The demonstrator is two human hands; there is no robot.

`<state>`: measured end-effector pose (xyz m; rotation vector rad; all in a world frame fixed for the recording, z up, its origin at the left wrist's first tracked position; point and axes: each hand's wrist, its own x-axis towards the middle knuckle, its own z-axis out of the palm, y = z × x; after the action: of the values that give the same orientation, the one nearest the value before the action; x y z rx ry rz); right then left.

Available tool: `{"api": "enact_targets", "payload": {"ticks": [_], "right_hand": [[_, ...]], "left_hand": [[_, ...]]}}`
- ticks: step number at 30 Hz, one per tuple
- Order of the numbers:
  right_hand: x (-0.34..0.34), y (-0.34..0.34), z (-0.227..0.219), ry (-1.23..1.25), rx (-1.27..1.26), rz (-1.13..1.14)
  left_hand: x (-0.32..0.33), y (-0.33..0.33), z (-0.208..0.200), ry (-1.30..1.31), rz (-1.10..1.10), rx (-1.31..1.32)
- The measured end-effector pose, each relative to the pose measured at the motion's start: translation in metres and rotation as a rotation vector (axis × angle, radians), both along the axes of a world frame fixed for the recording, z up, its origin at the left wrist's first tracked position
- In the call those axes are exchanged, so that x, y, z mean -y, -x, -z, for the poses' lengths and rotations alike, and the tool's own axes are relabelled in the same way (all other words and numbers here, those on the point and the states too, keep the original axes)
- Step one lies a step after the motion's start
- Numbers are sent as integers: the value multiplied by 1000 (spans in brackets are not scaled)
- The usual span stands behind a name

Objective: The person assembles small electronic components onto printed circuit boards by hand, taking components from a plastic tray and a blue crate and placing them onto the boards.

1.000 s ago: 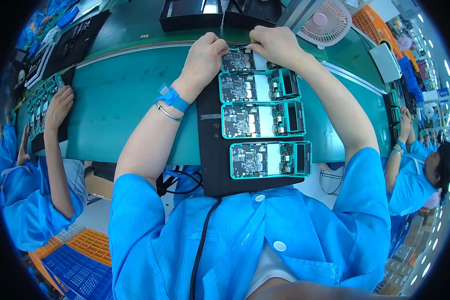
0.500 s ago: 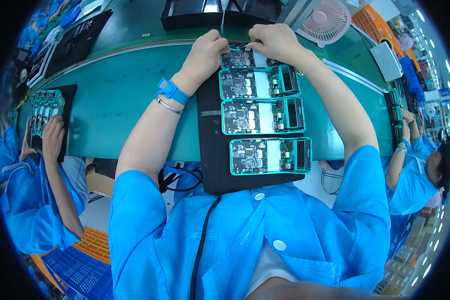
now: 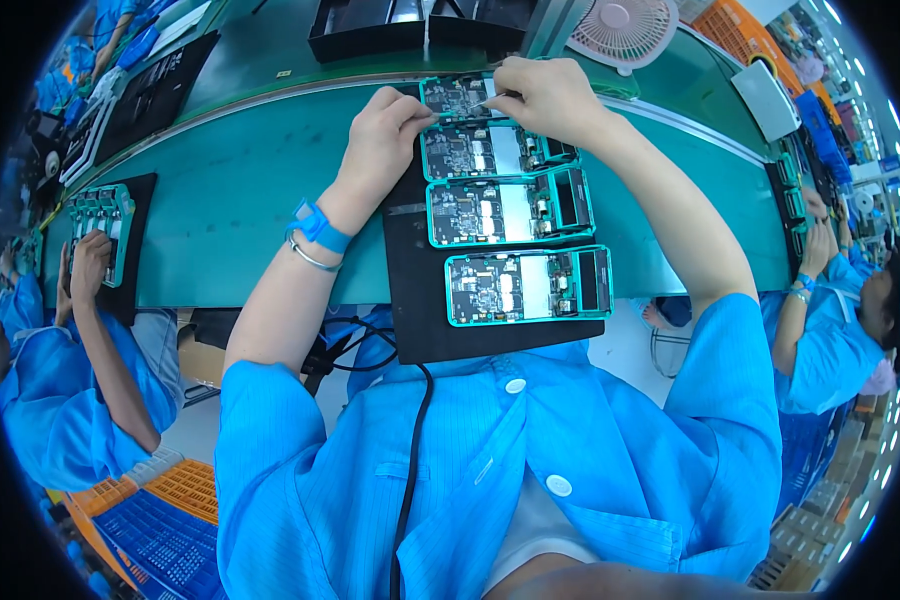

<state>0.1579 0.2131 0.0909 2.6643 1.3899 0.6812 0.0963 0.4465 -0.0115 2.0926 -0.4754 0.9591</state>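
Observation:
Four open handheld device housings with teal rims and exposed circuit boards lie in a column: the farthest housing (image 3: 455, 97), the second housing (image 3: 457, 152), the third housing (image 3: 460, 215) and the nearest housing (image 3: 482, 288). My left hand (image 3: 385, 140) is closed, thumb and forefinger pinched at the left edge where the two farthest housings meet. Over the right part of the farthest housing, my right hand (image 3: 550, 98) is closed in a pinch. A thin pale piece shows at its fingertips, too small to name. That hand covers the far housing's right end.
A black mat (image 3: 415, 335) lies under the housings on the green bench (image 3: 270, 210). Beyond stand black trays (image 3: 365, 35) and a pink fan (image 3: 625, 32). Co-workers sit at left (image 3: 80, 400) and right (image 3: 820, 350). A black cable (image 3: 410, 480) hangs down my front.
Both hands have come slightly nearer along the column. My left hand has gone from over the farthest housing to its left edge. The whole view has shifted a little.

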Motion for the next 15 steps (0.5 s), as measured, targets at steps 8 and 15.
{"api": "enact_targets", "payload": {"ticks": [8,15], "right_hand": [[-11,-25,-7,64,60,108],[-19,-42,0,62,121,18]], "left_hand": [[4,-39,-12,-51,-103,64],[3,-49,-2,-51,-123,46]]}}
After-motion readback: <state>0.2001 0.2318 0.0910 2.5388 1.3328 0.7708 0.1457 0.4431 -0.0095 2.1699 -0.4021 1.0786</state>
